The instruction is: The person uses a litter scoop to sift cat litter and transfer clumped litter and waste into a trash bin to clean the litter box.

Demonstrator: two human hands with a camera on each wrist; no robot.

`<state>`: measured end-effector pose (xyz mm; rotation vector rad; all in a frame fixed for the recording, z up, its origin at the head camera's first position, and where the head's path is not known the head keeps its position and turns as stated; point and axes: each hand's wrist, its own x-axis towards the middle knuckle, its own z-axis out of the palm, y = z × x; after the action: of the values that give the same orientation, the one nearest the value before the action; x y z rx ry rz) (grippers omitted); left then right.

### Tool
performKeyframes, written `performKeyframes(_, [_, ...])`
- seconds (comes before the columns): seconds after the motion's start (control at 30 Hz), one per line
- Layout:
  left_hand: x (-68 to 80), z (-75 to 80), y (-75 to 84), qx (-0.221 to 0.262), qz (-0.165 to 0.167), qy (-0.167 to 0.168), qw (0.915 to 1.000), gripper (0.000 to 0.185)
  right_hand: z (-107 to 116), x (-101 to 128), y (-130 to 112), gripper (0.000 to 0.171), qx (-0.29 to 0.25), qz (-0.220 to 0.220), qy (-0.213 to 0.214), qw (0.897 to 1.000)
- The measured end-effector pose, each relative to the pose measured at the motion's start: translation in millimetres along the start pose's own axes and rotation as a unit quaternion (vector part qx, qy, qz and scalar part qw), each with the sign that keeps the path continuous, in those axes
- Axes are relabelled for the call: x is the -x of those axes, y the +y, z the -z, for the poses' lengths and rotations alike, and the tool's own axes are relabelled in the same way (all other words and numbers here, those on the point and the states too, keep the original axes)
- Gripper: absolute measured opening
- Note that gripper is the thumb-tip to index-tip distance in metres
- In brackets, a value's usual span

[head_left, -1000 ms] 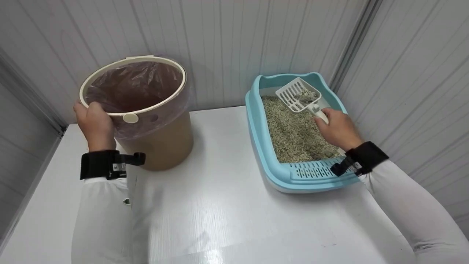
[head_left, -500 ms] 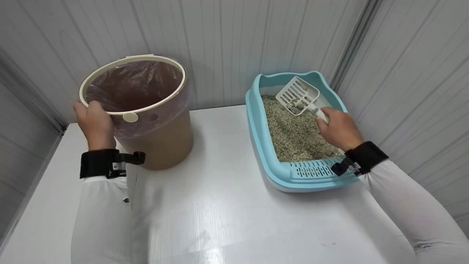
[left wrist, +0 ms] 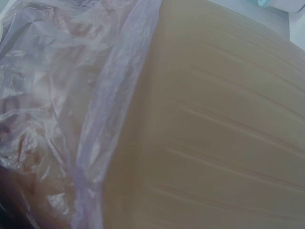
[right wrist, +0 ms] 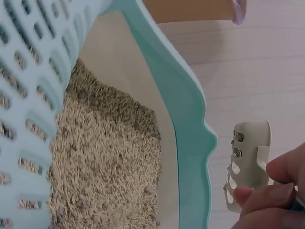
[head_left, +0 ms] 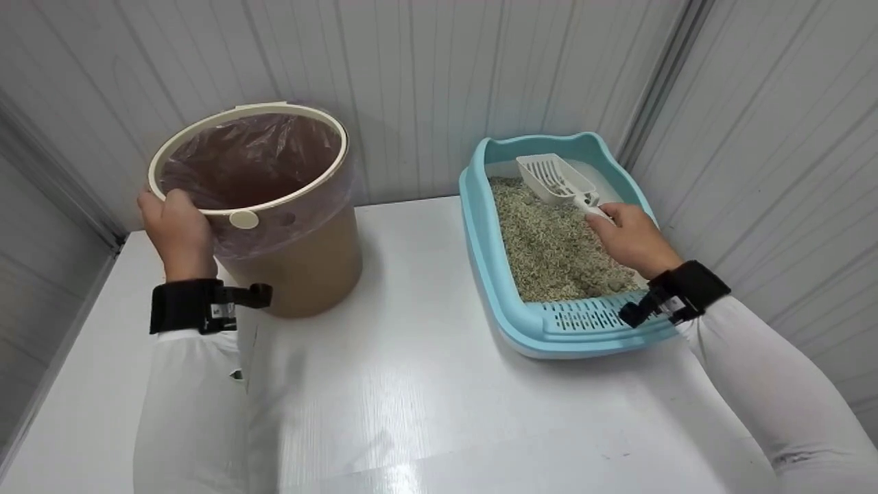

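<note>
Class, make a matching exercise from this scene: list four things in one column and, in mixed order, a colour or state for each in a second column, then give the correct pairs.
Things:
1. litter scoop
2. litter tray
3. bin
4. left hand

Descriptions:
A. light blue, filled with litter
B. gripping a cream rim
C. white and slotted, held by the right hand
D. tan, lined with a plastic bag

Pairs: 1-C, 2-A, 3-D, 4-B
</note>
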<state>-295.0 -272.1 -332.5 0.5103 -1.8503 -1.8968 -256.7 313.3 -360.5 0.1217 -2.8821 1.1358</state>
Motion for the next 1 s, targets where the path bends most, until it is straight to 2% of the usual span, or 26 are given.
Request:
performKeyframes(0.2, [-0.5, 1.3, -0.1, 0.001, 0.002, 0.0, 1.0, 0.062, 1, -2, -2, 0.042, -0.015, -0.003, 0.012, 1.0])
performKeyframes(0.47, [-0.3, 0.2, -2.9, 0.004, 0.002, -0.002, 1.0, 0.061, 0, 0, -2, 0.04, 0.038, 0.018, 0.029, 0.999])
performKeyframes(1.0, [-0.1, 2.0, -5.0, -0.008, -0.008, -0.002, 0.9999, 0.061, 14, 1, -18, 0.039, 0.044, 0.022, 0.032, 0.998])
